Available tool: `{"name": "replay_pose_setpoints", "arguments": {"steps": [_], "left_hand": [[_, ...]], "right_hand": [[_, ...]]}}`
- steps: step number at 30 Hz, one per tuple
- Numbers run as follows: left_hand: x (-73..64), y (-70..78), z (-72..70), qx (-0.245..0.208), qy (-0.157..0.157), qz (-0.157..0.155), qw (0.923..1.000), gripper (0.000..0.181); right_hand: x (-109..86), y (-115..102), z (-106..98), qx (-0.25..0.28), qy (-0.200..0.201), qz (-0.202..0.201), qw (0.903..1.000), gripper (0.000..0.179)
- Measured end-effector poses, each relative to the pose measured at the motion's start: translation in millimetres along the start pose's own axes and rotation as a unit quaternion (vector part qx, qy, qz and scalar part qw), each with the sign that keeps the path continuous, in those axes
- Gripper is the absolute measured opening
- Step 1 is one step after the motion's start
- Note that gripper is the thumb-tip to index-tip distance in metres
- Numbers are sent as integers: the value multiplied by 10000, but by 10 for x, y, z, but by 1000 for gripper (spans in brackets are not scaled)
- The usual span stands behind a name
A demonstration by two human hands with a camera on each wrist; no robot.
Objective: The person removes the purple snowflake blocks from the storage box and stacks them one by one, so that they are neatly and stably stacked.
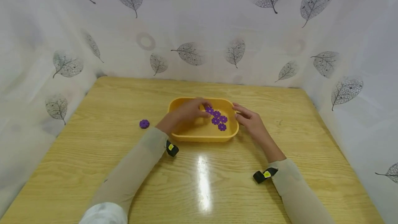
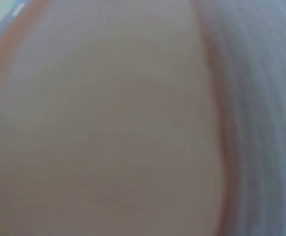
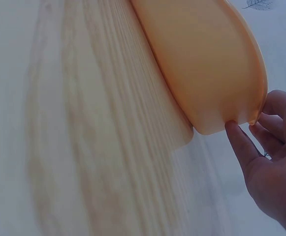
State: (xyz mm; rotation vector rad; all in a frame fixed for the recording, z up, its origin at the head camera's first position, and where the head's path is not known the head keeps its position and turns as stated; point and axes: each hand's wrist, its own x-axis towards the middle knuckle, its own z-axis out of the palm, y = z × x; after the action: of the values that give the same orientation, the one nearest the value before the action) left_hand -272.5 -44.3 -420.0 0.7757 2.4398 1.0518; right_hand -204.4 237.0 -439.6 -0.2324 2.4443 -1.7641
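Note:
A yellow plastic tray (image 1: 205, 138) holds several flat purple flower-shaped pieces (image 1: 222, 127) towards its right half. My left hand (image 1: 191, 110) reaches over the tray's left side, its curved finger and thumb on either side of one purple flower-shaped piece (image 1: 209, 110). My right hand (image 1: 252, 122) grips the tray's right end. In the right wrist view, the right thumb (image 3: 242, 147) presses the outer wall while fingers bend over the rim. Blurred skin and sleeve fill the left wrist view, hiding that hand's fingertips.
Outside the tray, to its left, a small purple flower-shaped stack (image 1: 144, 123) lies on the wooden table (image 1: 155, 189). A white curtain with printed leaves (image 1: 199, 27) surrounds the table at the back and sides.

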Motion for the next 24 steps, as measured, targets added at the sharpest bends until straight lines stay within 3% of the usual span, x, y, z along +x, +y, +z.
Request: {"name": "replay_pose_setpoints", "arguments": {"steps": [6,11,17,24], "left_hand": [[-57,63,-165,-164,545,457,9973,28],[-219,50,-287,-171,851,647,9941,33],[-485,8,-389,-303,1078,626,9917,36],[-786,-151,-449,-227,1350,398,9898,40]], "right_hand": [[1,4,8,30,1,5,10000,43],[5,4,8,-14,13,34,10000,43],[2,8,-2,-34,29,89,10000,43],[-3,-9,7,30,18,88,10000,43]]}}
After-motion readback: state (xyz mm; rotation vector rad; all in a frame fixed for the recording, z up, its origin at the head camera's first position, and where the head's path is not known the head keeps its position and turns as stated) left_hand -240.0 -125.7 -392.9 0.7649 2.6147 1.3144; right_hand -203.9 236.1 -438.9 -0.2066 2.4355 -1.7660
